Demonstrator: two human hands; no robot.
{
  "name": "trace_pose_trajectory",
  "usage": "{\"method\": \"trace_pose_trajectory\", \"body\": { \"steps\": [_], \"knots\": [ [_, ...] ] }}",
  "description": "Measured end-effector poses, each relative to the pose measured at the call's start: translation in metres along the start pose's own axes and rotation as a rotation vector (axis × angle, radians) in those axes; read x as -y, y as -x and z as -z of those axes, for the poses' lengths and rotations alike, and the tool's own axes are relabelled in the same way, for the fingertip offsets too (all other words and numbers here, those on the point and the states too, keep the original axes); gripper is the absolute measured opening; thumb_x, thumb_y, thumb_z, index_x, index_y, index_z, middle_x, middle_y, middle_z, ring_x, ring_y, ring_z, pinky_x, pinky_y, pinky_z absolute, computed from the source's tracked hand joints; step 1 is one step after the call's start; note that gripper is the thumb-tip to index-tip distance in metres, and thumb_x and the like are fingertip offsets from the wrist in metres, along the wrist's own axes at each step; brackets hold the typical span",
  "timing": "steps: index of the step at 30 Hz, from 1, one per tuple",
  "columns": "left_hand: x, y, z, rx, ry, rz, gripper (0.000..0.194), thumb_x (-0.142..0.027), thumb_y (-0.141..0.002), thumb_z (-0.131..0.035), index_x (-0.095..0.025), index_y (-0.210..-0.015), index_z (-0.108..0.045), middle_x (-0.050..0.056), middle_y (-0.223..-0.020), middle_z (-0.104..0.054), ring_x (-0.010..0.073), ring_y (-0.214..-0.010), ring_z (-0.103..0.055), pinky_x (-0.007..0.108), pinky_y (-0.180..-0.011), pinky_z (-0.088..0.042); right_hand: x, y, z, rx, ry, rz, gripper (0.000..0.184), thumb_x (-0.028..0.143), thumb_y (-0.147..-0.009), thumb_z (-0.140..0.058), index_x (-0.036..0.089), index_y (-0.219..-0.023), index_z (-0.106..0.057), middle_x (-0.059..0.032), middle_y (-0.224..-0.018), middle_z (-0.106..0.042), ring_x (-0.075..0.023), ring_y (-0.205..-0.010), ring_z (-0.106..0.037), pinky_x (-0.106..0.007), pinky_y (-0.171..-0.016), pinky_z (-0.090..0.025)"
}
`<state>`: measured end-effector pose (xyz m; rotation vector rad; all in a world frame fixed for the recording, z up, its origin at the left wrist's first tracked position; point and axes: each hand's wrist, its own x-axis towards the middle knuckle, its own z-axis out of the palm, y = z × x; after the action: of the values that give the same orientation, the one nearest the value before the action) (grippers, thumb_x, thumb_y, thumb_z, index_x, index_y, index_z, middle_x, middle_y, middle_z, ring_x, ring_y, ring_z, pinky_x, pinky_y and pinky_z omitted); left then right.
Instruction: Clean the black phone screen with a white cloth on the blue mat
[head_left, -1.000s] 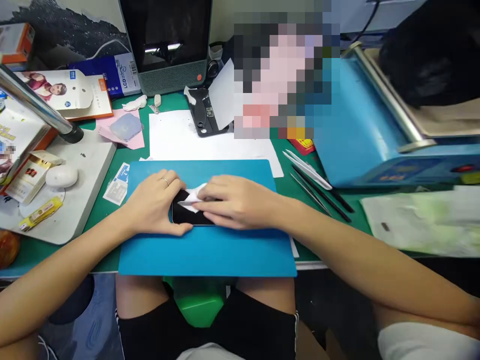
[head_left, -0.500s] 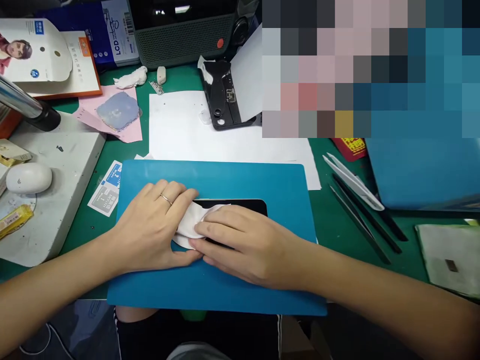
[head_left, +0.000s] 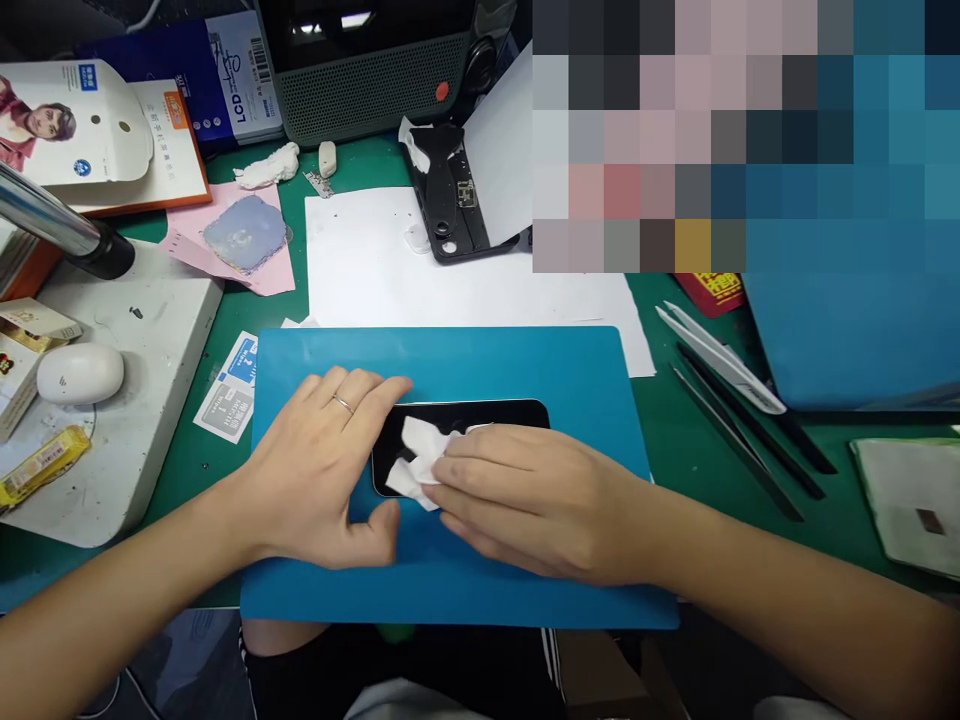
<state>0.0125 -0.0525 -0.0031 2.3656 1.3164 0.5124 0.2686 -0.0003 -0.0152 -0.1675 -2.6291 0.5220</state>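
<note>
A black panel [head_left: 487,411] lies on a blue mat [head_left: 525,365] covering green desktop [head_left: 679,440].

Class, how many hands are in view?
2: the left hand by the left end of the phone, the right hand holding white tissue over it. The pixelated patch may hide others.

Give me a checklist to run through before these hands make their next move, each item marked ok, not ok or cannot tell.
1. White wipe gripped: ok, pinched in the fingers of the right hand.
2. Phone within the blue mat's edges: ok.
3. Left hand touching the phone: cannot tell; it is spread around the left end, contact unclear.
4. Whole screen visible: not ok; the wipe and right hand cover part of it.
5. Slim tools off the mat: ok, they lie to its right.
6. Screen free of specks: cannot tell, too small to see.
</note>
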Motion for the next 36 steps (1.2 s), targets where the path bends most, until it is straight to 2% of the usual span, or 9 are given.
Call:
{"method": "trace_pose_trajectory", "body": {
  "steps": [3, 7, 10, 14, 19, 23, 29, 32, 36],
  "knots": [
    [0.002, -0.002, 0.000, -0.021, 0.069, 0.043, 0.054, -0.032, -0.091, -0.048, -0.020, -0.144, -0.047, 0.014, -0.110, -0.069, 0.0316, -0.090, -0.062, 0.050, -0.073, -0.049, -0.002, -0.002, -0.001, -0.088, 0.036, 0.011, 0.010, 0.010, -0.102, -0.068, 0.009, -0.107, -0.078, -0.0102, -0.096, -0.079, -0.0228, -0.092, -0.078, -0.038, -0.081, -0.072],
    [0.004, -0.006, 0.002, -0.055, 0.115, 0.061, 0.042, -0.025, -0.091, -0.043, -0.023, -0.133, -0.047, 0.009, -0.097, -0.065, 0.0283, -0.081, -0.058, 0.048, -0.070, -0.048, -0.001, -0.013, -0.010, -0.038, 0.129, -0.029, 0.032, 0.030, -0.104, -0.073, 0.006, -0.124, -0.077, -0.0175, -0.115, -0.079, -0.0319, -0.114, -0.076, -0.049, -0.101, -0.070],
    [0.006, -0.005, 0.007, -0.033, 0.117, 0.051, 0.041, -0.024, -0.093, -0.041, -0.026, -0.133, -0.047, 0.010, -0.103, -0.066, 0.0291, -0.086, -0.059, 0.050, -0.073, -0.050, 0.000, -0.016, -0.010, -0.033, 0.174, -0.028, 0.031, 0.036, -0.106, -0.071, 0.008, -0.117, -0.080, -0.0176, -0.113, -0.078, -0.0321, -0.111, -0.076, -0.049, -0.097, -0.070],
    [0.008, -0.003, 0.014, 0.051, 0.076, 0.023, 0.053, -0.038, -0.092, -0.059, -0.029, -0.142, -0.046, 0.011, -0.120, -0.069, 0.0319, -0.095, -0.064, 0.053, -0.079, -0.055, -0.001, -0.008, -0.001, -0.069, 0.189, -0.030, 0.030, 0.030, -0.111, -0.060, 0.014, -0.096, -0.080, -0.0115, -0.096, -0.077, -0.0248, -0.091, -0.075, -0.043, -0.083, -0.070],
    [0.013, -0.005, 0.014, 0.101, 0.021, 0.009, 0.087, -0.076, -0.082, -0.078, -0.031, -0.149, -0.046, 0.015, -0.138, -0.068, 0.0391, -0.113, -0.068, 0.060, -0.093, -0.057, -0.005, -0.007, -0.005, -0.039, 0.215, -0.082, 0.036, 0.045, -0.108, -0.066, 0.013, -0.115, -0.080, -0.0162, -0.115, -0.079, -0.0307, -0.105, -0.075, -0.047, -0.089, -0.070],
    [0.017, -0.009, 0.014, 0.076, 0.053, 0.136, 0.109, -0.111, -0.068, -0.050, -0.030, -0.140, -0.054, 0.014, -0.137, -0.066, 0.0423, -0.124, -0.065, 0.065, -0.106, -0.052, -0.007, -0.012, -0.012, -0.021, 0.180, -0.072, 0.055, 0.059, -0.104, -0.067, 0.014, -0.134, -0.075, -0.0180, -0.136, -0.075, -0.0376, -0.125, -0.069, -0.057, -0.102, -0.066],
    [0.018, -0.010, 0.012, -0.009, -0.030, 0.021, 0.100, -0.105, -0.087, -0.025, -0.023, -0.135, -0.056, 0.016, -0.131, -0.068, 0.0338, -0.115, -0.064, 0.058, -0.104, -0.053, -0.003, -0.012, -0.006, 0.006, 0.175, -0.016, 0.051, 0.056, -0.106, -0.065, 0.010, -0.125, -0.077, -0.0195, -0.122, -0.076, -0.0370, -0.113, -0.070, -0.058, -0.095, -0.064],
    [0.020, -0.009, 0.009, -0.085, -0.050, -0.093, 0.096, -0.100, -0.093, -0.023, -0.019, -0.132, -0.057, 0.017, -0.119, -0.070, 0.0323, -0.104, -0.065, 0.055, -0.093, -0.054, 0.002, -0.013, -0.005, 0.037, 0.205, -0.036, 0.062, 0.061, -0.105, -0.062, 0.005, -0.130, -0.073, -0.0222, -0.130, -0.072, -0.0361, -0.114, -0.068, -0.056, -0.100, -0.062],
    [0.023, -0.010, 0.007, -0.094, -0.038, -0.082, 0.099, -0.101, -0.091, -0.026, -0.019, -0.133, -0.060, 0.017, -0.114, -0.071, 0.0320, -0.098, -0.064, 0.051, -0.088, -0.053, 0.008, -0.006, 0.004, 0.074, 0.193, -0.031, 0.059, 0.061, -0.108, -0.058, 0.006, -0.116, -0.076, -0.0192, -0.114, -0.074, -0.0313, -0.100, -0.068, -0.051, -0.093, -0.060]
  ]
}}
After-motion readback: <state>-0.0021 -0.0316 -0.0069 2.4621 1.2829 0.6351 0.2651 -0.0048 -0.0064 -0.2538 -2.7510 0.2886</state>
